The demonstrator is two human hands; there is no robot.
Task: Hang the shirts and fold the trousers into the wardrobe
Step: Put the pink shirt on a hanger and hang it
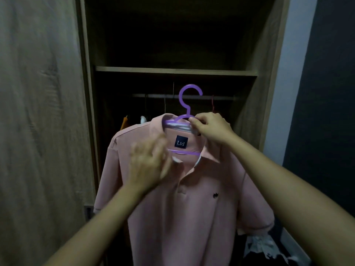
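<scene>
Because the pink shirt (182, 208) is already on the purple hanger (188, 111) but not yet in the wardrobe, both hands work at its collar. Just below and left of the hanger, the left hand (151, 162) is at the collar's left flap, probably to straighten it. It is motion-blurred, so I cannot tell whether it grasps cloth or only brushes it. The shirt drapes straight down from the hanger. At the foot of the hanger's hook the right hand (211, 127) pinches the plastic between thumb and curled fingers, carrying the weight and leaving the hook free.

Far left of the hanger stands a wood-grain wardrobe door (38, 112). Behind the hanger runs the rail (153, 96), with a shelf (172, 71) above it. Far right of the hanger is a dark wall (326, 93), and well below and right of it lies a heap of clothes (265, 244).
</scene>
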